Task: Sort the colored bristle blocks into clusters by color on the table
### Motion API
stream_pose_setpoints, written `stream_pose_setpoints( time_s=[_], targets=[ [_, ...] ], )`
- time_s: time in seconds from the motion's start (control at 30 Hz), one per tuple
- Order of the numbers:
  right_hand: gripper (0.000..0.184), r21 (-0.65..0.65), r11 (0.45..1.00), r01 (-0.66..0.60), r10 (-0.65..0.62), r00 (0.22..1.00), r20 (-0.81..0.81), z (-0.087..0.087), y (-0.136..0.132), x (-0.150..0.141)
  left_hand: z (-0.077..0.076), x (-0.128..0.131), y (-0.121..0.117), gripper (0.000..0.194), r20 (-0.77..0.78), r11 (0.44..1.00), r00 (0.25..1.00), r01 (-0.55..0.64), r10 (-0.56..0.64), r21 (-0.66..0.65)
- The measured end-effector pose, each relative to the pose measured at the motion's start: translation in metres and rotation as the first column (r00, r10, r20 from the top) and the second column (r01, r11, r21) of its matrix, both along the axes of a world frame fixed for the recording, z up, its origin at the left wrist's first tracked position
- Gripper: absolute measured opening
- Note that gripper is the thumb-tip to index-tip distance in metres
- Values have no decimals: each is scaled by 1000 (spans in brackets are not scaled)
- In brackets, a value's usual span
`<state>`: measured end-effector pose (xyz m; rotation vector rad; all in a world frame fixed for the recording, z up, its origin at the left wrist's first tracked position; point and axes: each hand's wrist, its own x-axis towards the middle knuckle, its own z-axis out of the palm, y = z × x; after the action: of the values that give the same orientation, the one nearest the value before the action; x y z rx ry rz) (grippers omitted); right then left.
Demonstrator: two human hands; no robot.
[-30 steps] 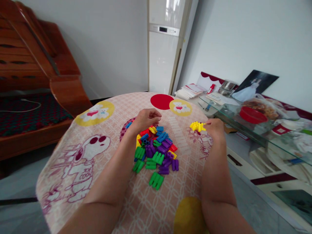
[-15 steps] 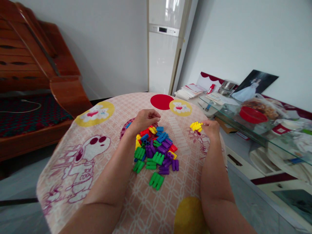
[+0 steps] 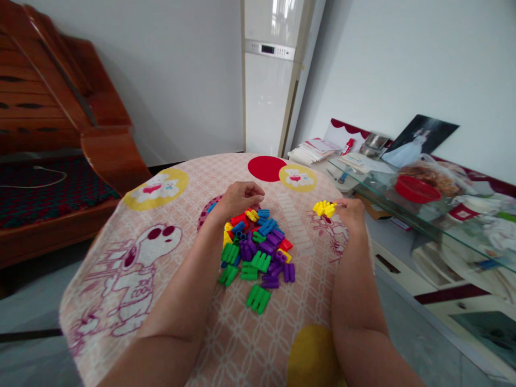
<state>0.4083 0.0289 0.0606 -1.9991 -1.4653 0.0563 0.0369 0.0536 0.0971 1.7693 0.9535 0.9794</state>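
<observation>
A heap of plastic building blocks [image 3: 260,252] in purple, green, blue, red and yellow lies in the middle of the round table. Over its far side hovers my left hand [image 3: 242,198], fingers loosely bent and apart, with nothing visible in them; it hides some blocks beneath. To the right, my right hand [image 3: 350,210] pinches the edge of a yellow block [image 3: 323,208] at a small yellow cluster near the table's right side. How many pieces form that cluster is hard to make out. A green block [image 3: 258,299] lies at the heap's near end.
A patterned cloth [image 3: 161,279] covers the table. On the right, a glass-topped cabinet [image 3: 407,215] carries a red bowl [image 3: 418,190], papers and a photo. A wooden bench [image 3: 108,145] stands at left, a tall white air conditioner [image 3: 266,102] behind.
My right hand and the yellow cluster have shifted very slightly, the cluster turning a little. My left hand stays over the heap, almost unchanged.
</observation>
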Motion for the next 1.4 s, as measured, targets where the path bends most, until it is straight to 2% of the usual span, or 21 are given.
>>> stream_pose_setpoints(
  time_s=[0.13, 0.37, 0.8, 1.0, 1.1, 1.2, 1.3, 1.4],
  targets=[
    [34, -34, 999, 6, -6, 1000, 3, 0, -1, 3, 0, 0, 0, 25, -9, 1000, 1000, -3, 3, 4],
    [33, -91, 995, 38, -24, 988, 151, 3, -3, -4, -1, 0, 1, 25, -25, 1000, 1000, -2, 2, 14],
    [34, -182, 982, 59, -1, 952, 307, 11, -8, -9, 0, 0, -1, 25, -35, 1000, 999, -4, 4, 8],
    [31, -208, 977, 42, 25, 951, 310, 8, -6, -11, -1, 0, -1, 25, -16, 1000, 1000, 3, -4, -13],
    [33, -176, 982, 74, -26, 965, 262, 8, -5, -10, -2, 0, 0, 26, -11, 1000, 1000, 6, -6, -17],
    [34, -156, 969, 193, -155, 961, 228, 9, -7, -5, -2, -1, 1, 26, -9, 1000, 1000, 7, -7, -12],
    [29, -250, 916, 313, -261, 940, 221, 6, -9, 1, -2, -1, 1, 26, -16, 1000, 1000, 6, -6, -11],
    [25, -339, 878, 337, -283, 938, 198, -3, -7, 5, -2, -1, 0, 26, -22, 1000, 1000, 5, -5, -10]
  ],
)
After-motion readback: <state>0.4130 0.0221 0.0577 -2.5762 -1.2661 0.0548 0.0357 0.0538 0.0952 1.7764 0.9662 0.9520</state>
